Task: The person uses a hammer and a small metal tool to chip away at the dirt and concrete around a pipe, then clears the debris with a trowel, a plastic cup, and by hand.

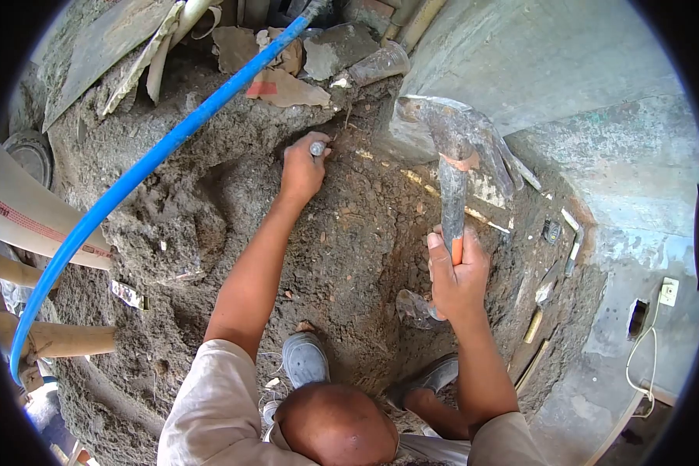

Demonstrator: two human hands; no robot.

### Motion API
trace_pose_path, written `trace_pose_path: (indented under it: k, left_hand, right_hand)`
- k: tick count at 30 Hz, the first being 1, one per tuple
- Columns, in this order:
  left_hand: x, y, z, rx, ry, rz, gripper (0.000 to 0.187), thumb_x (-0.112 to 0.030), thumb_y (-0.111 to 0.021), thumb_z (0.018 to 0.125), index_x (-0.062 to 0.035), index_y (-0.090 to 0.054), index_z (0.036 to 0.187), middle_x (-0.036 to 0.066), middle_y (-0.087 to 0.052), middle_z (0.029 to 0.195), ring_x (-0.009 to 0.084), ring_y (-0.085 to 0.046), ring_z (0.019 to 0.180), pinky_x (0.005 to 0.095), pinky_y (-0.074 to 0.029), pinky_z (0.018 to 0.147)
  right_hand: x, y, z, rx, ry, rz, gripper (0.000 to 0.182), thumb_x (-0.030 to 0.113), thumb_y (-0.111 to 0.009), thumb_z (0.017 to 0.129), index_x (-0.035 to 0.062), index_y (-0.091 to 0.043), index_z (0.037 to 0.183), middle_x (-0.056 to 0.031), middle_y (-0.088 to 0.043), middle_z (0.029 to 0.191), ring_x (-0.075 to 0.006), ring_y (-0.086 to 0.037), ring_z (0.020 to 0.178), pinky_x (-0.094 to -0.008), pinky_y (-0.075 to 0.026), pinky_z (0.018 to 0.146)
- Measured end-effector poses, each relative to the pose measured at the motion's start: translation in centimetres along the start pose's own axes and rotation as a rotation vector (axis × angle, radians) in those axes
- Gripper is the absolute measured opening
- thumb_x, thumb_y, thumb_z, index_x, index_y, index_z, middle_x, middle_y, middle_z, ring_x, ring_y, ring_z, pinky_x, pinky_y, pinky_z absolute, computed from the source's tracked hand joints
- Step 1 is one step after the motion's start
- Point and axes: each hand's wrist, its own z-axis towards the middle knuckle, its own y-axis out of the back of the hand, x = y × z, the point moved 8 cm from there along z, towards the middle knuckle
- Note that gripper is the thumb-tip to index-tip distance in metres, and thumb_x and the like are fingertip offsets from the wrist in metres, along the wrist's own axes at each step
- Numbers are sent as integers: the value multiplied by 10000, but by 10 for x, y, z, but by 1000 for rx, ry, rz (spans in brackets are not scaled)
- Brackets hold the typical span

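My left hand [301,171] is stretched forward into a dug hollow of earth [349,233] and grips a short metal chisel [317,147], whose tip is set against the soil wall. My right hand [458,276] is raised nearer to me and is closed around the handle of a claw hammer [452,186]. The hammer's steel head [443,116] hangs in the air to the right of the chisel, apart from it. An orange band shows on the handle just above my fingers.
A blue pipe [155,151] arcs across the left side over the dirt mound. Cardboard tubes [46,221] lie at the left edge. A concrete wall [598,155] with a socket [666,291] stands at the right. Rubble and a plastic bottle [377,66] lie at the top. My shoes [304,357] stand in the pit.
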Motion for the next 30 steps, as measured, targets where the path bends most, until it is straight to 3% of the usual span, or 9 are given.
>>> trace_pose_path:
  k: [3, 4, 5, 6, 10, 12, 17, 24, 30]
  left_hand:
    - [-38, 12, -30, 247, 144, -40, 128, -37, -649, 830, -10, -607, 948, 154, -662, 803, 188, -627, 661, 306, -479, 617]
    - [-51, 17, -47, 276, 132, -156, 128, -33, -630, 848, -7, -585, 965, 182, -642, 821, 302, -657, 735, 371, -501, 664]
    - [-70, 29, -63, 349, 151, -94, 118, -45, -612, 863, -21, -575, 972, 175, -639, 842, 309, -652, 756, 378, -501, 694]
    - [-72, 37, -83, 294, 80, -109, 114, -79, -606, 866, -59, -599, 978, 117, -663, 881, 207, -633, 737, 344, -495, 666]
    - [-92, 72, -148, 356, 123, -280, 99, -87, -567, 899, -38, -542, 981, 90, -623, 893, 174, -605, 782, 315, -483, 700]
    - [-80, 80, -184, 431, 495, -518, 71, -84, -535, 915, -47, -508, 969, 49, -566, 842, 127, -558, 759, 280, -465, 684]
    - [-70, 124, -220, 443, 500, -175, 25, -31, -498, 879, -36, -523, 875, 8, -484, 715, 108, -445, 608, 280, -384, 561]
    - [-124, 154, -220, 406, 614, 57, 50, -40, -538, 892, -60, -500, 917, -32, -437, 683, 42, -363, 565, 207, -293, 495]
    - [-134, 166, -245, 400, 665, 239, 53, -76, -574, 884, -55, -530, 907, -8, -484, 688, 73, -418, 569, 237, -342, 484]
  right_hand:
    - [5, 3, -1, 31, 32, -26, 216, 208, -639, 891, 3, -574, 872, -70, -529, 571, -150, -514, 494, -308, -408, 491]
    - [-6, 2, -4, 89, -25, -62, 231, 225, -635, 893, 4, -572, 868, -83, -531, 572, -169, -525, 494, -318, -412, 496]
    - [-17, 2, -6, 144, -78, -97, 246, 242, -630, 895, 5, -570, 864, -97, -533, 573, -187, -537, 494, -328, -416, 500]
    - [-22, 7, -9, 163, -74, -138, 278, 276, -614, 901, 6, -560, 860, -123, -537, 579, -216, -558, 504, -346, -419, 505]
    - [-80, 51, -18, 396, -384, -317, 304, 296, -604, 906, -3, -555, 884, -105, -592, 634, -185, -569, 483, -343, -467, 499]
    - [-118, 91, -24, 444, -533, -343, 291, 293, -602, 910, 4, -562, 903, -79, -604, 662, -146, -569, 479, -318, -484, 480]
    - [-220, 205, -31, 229, -675, -145, 240, 264, -639, 897, 37, -561, 896, -7, -523, 608, -96, -482, 460, -255, -390, 416]
    - [-301, 315, -38, -206, -617, 197, 208, 173, -677, 850, 2, -562, 876, -11, -544, 643, -90, -511, 487, -258, -405, 423]
    - [-411, 401, -54, -437, -559, 142, 236, 176, -697, 834, -28, -612, 916, -25, -550, 619, -99, -528, 465, -267, -396, 387]
